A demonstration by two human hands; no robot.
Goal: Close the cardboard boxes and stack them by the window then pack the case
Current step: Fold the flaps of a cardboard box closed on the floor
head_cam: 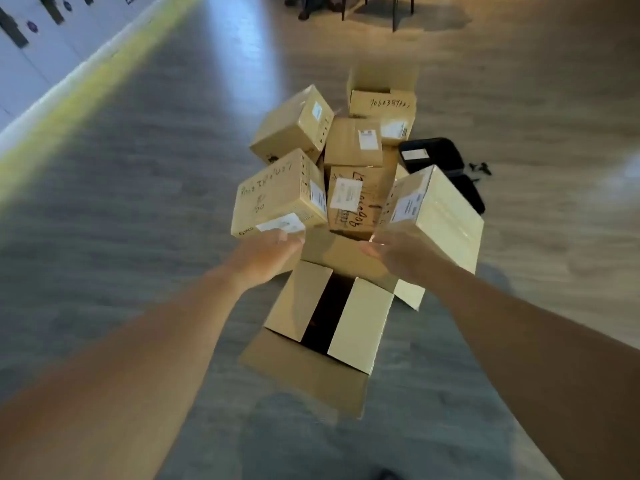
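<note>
Both bare forearms stretch straight out ahead and downward, roughly parallel and well apart. The left hand is turned back upward, fingers reaching forward and loosely extended. The right hand mirrors it, fingers also extended forward. Motion blur hides the fingertips, so how far they curl cannot be told.
</note>
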